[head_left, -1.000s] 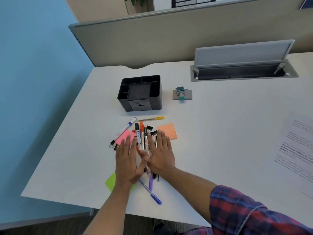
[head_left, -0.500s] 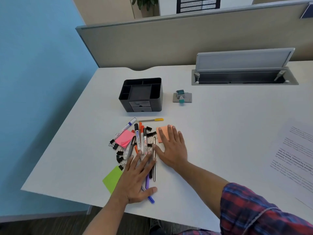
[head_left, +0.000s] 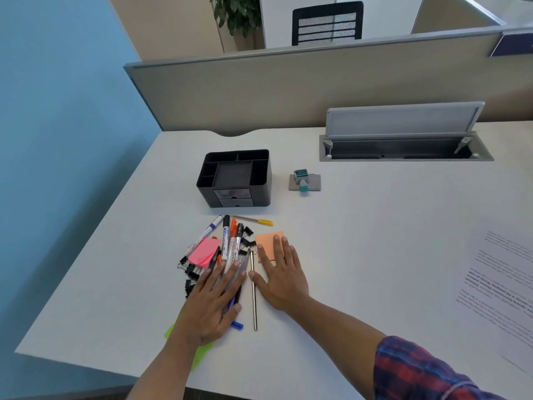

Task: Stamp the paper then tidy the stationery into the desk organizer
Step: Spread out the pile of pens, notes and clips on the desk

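Head view: two flat hands on a stationery pile, white desk.
Left hand: fingers straight and spread, pressing down on the pens, gripping nothing; green note partly under its wrist, close to the desk's near edge. Right hand: flat, fingers extended, tips resting on the orange notes, holding nothing; a metal pen lies between the hands. Pink notes and black clips sit at the pile's left. Organizer stands just behind the pile, compartments bare; stamp beside its right, apart. Printed paper lies at the right edge. Open desk lies between the right hand and the paper.
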`<control>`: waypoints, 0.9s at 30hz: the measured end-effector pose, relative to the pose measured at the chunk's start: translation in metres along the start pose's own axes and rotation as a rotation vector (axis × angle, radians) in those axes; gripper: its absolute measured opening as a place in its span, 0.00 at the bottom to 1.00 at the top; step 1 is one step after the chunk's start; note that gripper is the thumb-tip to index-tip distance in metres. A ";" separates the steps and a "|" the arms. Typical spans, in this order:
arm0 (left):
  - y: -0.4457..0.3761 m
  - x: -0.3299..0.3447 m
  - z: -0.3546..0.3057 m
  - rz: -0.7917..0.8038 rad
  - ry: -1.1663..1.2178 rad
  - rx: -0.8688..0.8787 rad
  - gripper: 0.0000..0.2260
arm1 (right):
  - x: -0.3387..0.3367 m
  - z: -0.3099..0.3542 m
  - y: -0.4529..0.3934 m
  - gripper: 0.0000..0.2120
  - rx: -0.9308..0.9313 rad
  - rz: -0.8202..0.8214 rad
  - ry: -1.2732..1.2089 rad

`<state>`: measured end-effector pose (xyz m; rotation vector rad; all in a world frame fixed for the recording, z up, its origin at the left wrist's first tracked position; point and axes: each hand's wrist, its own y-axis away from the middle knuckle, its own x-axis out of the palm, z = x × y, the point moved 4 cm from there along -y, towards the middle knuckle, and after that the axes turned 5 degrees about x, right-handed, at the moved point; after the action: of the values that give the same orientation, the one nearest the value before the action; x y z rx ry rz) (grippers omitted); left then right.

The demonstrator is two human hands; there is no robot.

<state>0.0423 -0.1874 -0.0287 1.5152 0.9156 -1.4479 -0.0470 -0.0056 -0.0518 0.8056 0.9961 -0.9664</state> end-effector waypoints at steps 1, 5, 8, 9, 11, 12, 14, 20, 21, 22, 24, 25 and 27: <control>-0.001 -0.001 0.002 0.002 0.000 -0.004 0.31 | 0.000 0.002 0.000 0.36 0.001 0.009 0.000; -0.002 -0.005 0.007 -0.004 0.004 -0.013 0.31 | 0.000 0.008 -0.001 0.36 -0.001 0.041 0.008; -0.004 -0.009 0.005 -0.027 -0.003 0.023 0.32 | -0.004 0.008 -0.001 0.36 -0.007 0.035 -0.024; -0.006 -0.011 0.003 -0.053 0.000 0.045 0.33 | -0.007 0.007 0.000 0.35 -0.014 0.020 -0.040; -0.017 -0.018 -0.004 -0.133 0.022 0.087 0.32 | -0.017 0.004 0.003 0.34 -0.053 -0.033 -0.065; -0.024 -0.022 -0.009 -0.179 0.035 0.099 0.31 | -0.024 0.001 0.005 0.32 -0.079 -0.077 -0.073; -0.043 -0.030 -0.024 -0.276 0.055 0.113 0.28 | -0.041 -0.011 0.012 0.26 -0.147 -0.215 -0.073; -0.123 -0.054 -0.107 -0.434 0.179 0.144 0.11 | -0.090 -0.096 0.043 0.06 -0.034 -0.589 -0.051; -0.138 -0.058 -0.126 -0.423 0.218 0.142 0.09 | -0.097 -0.115 0.050 0.05 0.048 -0.618 -0.045; -0.153 -0.061 -0.145 -0.406 0.263 0.136 0.09 | -0.104 -0.134 0.058 0.05 0.140 -0.635 -0.039; -0.180 -0.065 -0.185 -0.374 0.368 0.104 0.08 | -0.116 -0.173 0.076 0.08 0.336 -0.632 -0.023; -0.193 -0.066 -0.205 -0.361 0.421 0.080 0.08 | -0.120 -0.192 0.085 0.10 0.424 -0.614 -0.007; -0.216 -0.066 -0.245 -0.323 0.520 0.030 0.10 | -0.129 -0.227 0.104 0.14 0.569 -0.581 0.042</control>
<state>-0.0638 0.1247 0.0179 1.8729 1.5110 -1.3026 -0.0500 0.2696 0.0028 1.0253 1.0246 -1.7906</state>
